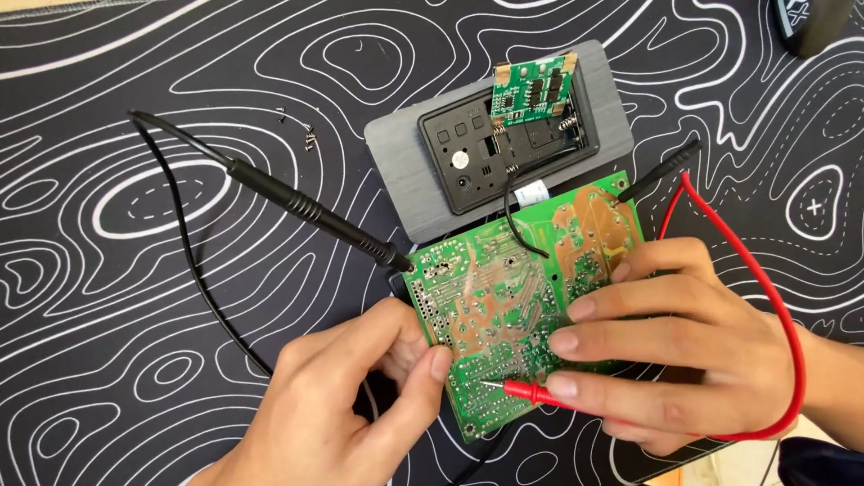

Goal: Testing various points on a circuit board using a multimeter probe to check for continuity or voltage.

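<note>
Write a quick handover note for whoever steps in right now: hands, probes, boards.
Left hand steadies the large green circuit board by its lower left edge. Right hand holds the red probe, tip on the board's lower part. Black probe lies loose, tip at the board's upper left corner. Grey housing sits behind, with a small green board on it. Loose screws lie on the mat.

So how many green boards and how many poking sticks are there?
Green boards: 2, the big board under both hands and the small board on the grey case.
Poking sticks: 2, the red stick and the black stick.
Total: 4
</note>
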